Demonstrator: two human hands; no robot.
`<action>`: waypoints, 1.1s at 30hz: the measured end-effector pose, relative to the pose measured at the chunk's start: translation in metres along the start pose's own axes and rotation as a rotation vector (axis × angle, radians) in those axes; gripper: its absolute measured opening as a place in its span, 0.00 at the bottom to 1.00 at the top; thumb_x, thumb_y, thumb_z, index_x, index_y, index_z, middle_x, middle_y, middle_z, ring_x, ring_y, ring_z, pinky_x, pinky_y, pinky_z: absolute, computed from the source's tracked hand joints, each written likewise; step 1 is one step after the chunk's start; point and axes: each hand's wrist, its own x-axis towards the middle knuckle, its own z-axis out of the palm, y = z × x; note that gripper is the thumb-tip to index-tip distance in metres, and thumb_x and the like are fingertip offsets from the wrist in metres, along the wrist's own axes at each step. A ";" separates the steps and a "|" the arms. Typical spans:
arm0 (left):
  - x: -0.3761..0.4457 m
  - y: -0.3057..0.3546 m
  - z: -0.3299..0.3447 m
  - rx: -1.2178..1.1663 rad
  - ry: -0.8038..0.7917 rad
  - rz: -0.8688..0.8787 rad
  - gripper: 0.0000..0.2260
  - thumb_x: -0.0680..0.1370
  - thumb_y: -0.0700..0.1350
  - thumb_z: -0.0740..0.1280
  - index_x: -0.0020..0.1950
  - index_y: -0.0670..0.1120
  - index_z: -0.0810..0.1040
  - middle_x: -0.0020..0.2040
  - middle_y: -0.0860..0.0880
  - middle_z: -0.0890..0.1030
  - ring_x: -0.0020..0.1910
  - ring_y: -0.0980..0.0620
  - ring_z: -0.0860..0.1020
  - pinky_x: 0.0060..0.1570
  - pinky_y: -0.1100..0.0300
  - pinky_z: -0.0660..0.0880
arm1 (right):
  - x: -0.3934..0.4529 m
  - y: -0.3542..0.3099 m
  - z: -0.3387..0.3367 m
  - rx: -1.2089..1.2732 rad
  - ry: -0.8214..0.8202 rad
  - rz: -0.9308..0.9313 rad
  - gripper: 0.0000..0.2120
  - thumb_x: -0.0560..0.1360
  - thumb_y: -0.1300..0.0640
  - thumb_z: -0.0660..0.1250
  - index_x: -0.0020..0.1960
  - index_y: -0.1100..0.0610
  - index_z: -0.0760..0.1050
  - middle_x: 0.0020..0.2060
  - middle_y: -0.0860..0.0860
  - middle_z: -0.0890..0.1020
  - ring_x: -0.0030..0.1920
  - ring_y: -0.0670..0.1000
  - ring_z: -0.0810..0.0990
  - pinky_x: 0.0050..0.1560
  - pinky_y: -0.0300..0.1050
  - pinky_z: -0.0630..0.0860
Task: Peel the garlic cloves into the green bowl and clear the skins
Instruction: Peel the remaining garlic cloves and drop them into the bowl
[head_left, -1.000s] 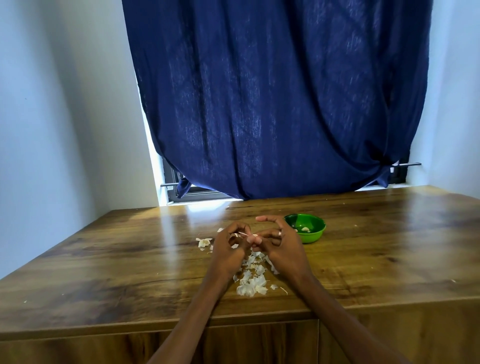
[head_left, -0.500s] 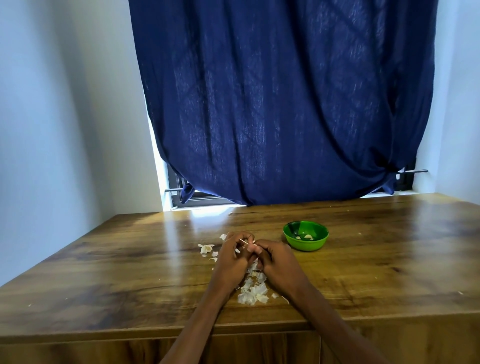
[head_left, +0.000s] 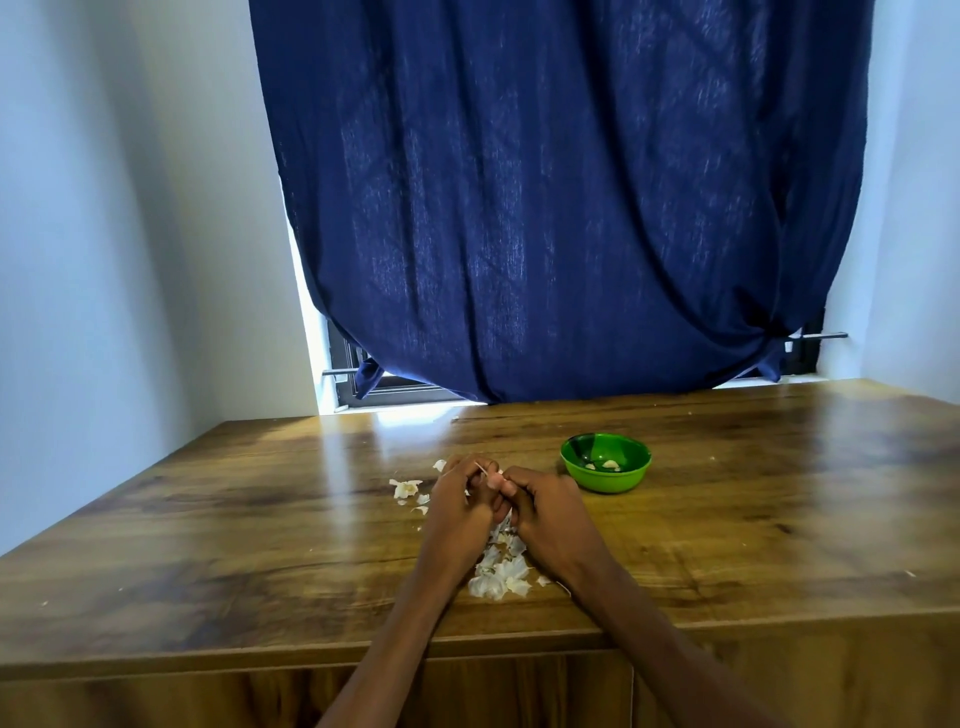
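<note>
My left hand (head_left: 460, 512) and my right hand (head_left: 545, 517) meet at the fingertips over the table, both pinching a small garlic clove (head_left: 493, 475) with a thin strip of skin sticking up from it. The clove itself is mostly hidden by my fingers. Below and between my wrists lies a pile of white garlic skins (head_left: 498, 569). More loose skins (head_left: 406, 488) lie to the left of my left hand. The green bowl (head_left: 605, 480) stands just right of my right hand, with a few peeled cloves (head_left: 609, 464) inside.
The wooden table (head_left: 260, 545) runs to a front edge close below my forearms. A dark blue curtain (head_left: 561, 208) hangs over the window behind the table. White walls close in on the left and right. Tiny skin flecks dot the tabletop.
My right hand's fingers have curled in closer onto the clove. The view has tilted upward, so hands and bowl sit lower in the frame. The bowl has not moved on the table.
</note>
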 end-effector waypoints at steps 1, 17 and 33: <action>0.001 -0.001 0.000 -0.002 0.000 -0.016 0.09 0.83 0.36 0.62 0.44 0.40 0.77 0.39 0.50 0.77 0.35 0.65 0.76 0.36 0.72 0.72 | 0.001 0.001 0.001 -0.023 -0.006 0.008 0.15 0.81 0.66 0.62 0.41 0.57 0.81 0.34 0.45 0.83 0.37 0.43 0.81 0.41 0.37 0.76; 0.003 -0.005 0.000 0.065 0.139 -0.057 0.07 0.79 0.37 0.68 0.45 0.48 0.78 0.45 0.50 0.80 0.47 0.55 0.78 0.44 0.62 0.72 | 0.001 0.000 0.006 -0.210 0.034 0.064 0.10 0.83 0.59 0.63 0.48 0.54 0.82 0.39 0.50 0.84 0.38 0.48 0.79 0.39 0.47 0.77; -0.007 0.005 -0.007 -0.142 0.332 -0.034 0.10 0.71 0.38 0.79 0.43 0.47 0.80 0.38 0.52 0.85 0.39 0.58 0.84 0.41 0.64 0.79 | -0.004 -0.007 -0.002 -0.100 0.162 0.060 0.06 0.79 0.60 0.70 0.52 0.55 0.87 0.44 0.48 0.88 0.41 0.47 0.84 0.47 0.51 0.81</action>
